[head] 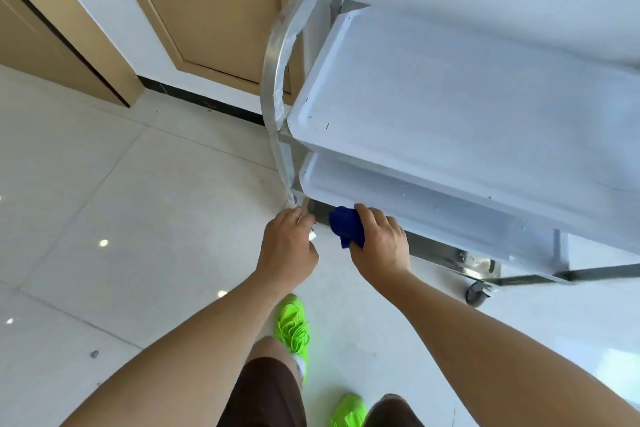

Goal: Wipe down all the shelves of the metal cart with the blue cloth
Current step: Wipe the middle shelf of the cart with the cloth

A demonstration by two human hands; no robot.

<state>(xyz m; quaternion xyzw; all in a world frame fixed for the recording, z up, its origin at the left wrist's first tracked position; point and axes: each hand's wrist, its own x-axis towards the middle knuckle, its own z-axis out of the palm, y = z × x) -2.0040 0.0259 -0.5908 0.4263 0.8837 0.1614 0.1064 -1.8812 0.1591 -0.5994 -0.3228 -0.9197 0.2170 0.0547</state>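
— Under the right hand [379, 246], what's there?
— A bunched blue cloth [346, 226], gripped, touching the cart [467, 107] at its lower shelf [408, 198].
— And the left hand [287, 246]?
— Just beside, closed around the cart's leg [291, 189].

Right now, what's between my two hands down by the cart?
In the head view, between the left hand and right hand shows bare floor, plus the blue cloth bunched in the right hand.

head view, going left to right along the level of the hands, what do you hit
left hand → blue cloth → right hand → cart caster wheel. The right hand grips the cloth at the near corner of the cart's lower shelf.
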